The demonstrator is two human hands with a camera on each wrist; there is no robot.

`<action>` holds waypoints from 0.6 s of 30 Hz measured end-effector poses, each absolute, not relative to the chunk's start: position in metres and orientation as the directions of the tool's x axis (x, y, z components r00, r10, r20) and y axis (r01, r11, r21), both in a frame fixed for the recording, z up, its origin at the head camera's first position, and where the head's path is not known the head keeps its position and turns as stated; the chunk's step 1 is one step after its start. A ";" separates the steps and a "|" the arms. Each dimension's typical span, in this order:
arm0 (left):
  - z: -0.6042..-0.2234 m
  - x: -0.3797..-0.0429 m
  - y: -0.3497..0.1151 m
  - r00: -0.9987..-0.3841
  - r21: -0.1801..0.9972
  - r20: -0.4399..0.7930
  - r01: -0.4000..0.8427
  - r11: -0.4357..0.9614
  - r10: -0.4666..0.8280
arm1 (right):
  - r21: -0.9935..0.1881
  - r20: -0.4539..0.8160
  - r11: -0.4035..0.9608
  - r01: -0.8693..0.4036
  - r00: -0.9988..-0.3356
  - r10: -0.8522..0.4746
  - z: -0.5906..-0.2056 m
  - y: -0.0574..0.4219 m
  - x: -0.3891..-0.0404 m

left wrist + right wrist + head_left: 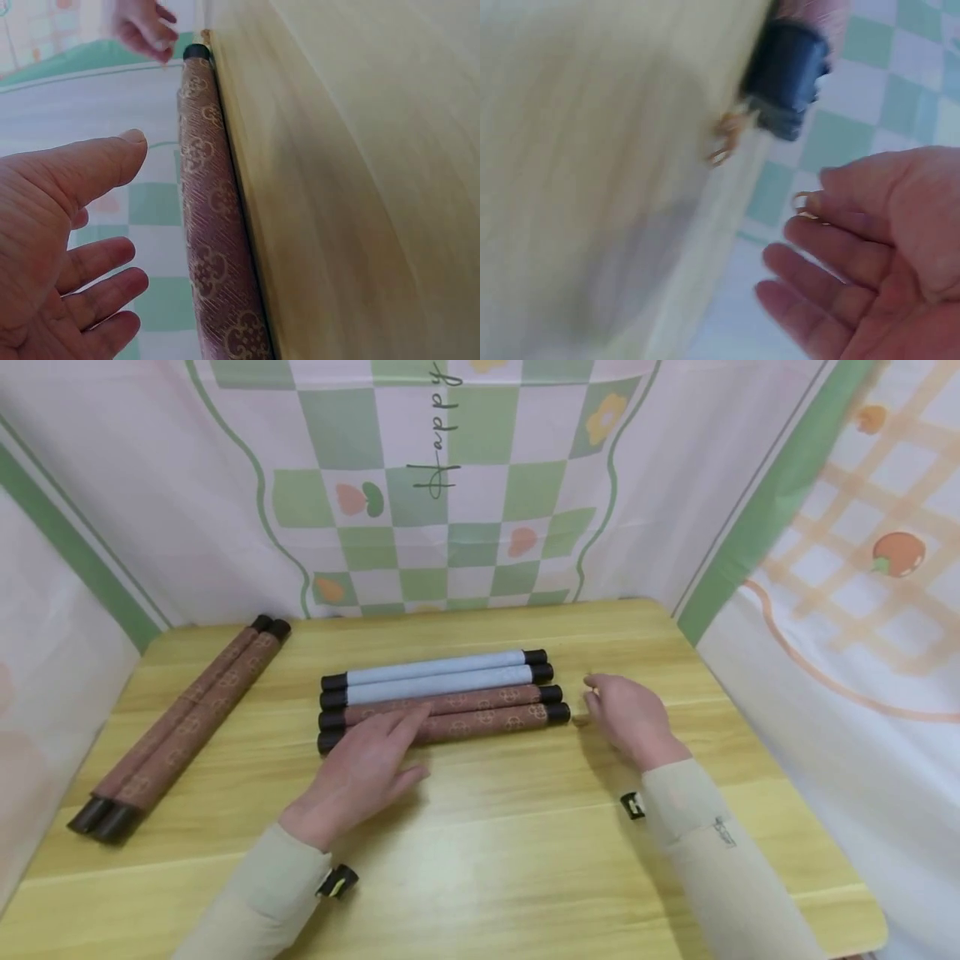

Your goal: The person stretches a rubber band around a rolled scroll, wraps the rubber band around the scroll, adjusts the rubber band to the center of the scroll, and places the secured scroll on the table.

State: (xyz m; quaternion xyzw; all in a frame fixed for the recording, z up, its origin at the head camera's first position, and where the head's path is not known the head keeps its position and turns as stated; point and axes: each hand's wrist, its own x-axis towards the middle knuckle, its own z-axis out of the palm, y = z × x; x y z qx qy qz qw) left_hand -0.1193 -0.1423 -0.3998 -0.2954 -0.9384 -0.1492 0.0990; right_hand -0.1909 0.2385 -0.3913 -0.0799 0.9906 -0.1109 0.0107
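Two brown patterned scrolls [480,720] with black ends lie side by side mid-table, next to two light blue scrolls [442,683]. My left hand [367,768] is over the left part of the brown pair, fingers extended and thumb spread; whether it touches them I cannot tell. Beyond the scrolls' right ends, my right hand [630,714] pinches a small tan rubber band [801,201] between thumb and forefinger. Another tan band [726,139], blurred in the right wrist view, lies on the table beside a black scroll end [787,71].
Another pair of brown scrolls [191,718] lies slanted along the left side of the wooden table [510,868]. A printed cloth [480,560] hangs behind the table, and more cloth [840,610] hangs at the right.
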 end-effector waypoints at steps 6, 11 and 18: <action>-0.393 -0.118 -0.135 -0.794 0.225 0.302 0.597 0.770 0.528 | -0.348 0.290 0.884 -0.311 -0.933 -0.214 -0.376 0.210 -0.178; -0.385 -0.115 -0.128 -0.795 0.250 0.328 0.594 0.765 0.510 | -0.464 0.406 0.787 -0.406 -0.887 -0.219 -0.368 0.184 -0.161; -0.378 -0.111 -0.118 -0.798 0.323 0.385 0.587 0.742 0.464 | -0.550 0.454 0.671 -0.498 -0.852 -0.260 -0.366 0.156 -0.140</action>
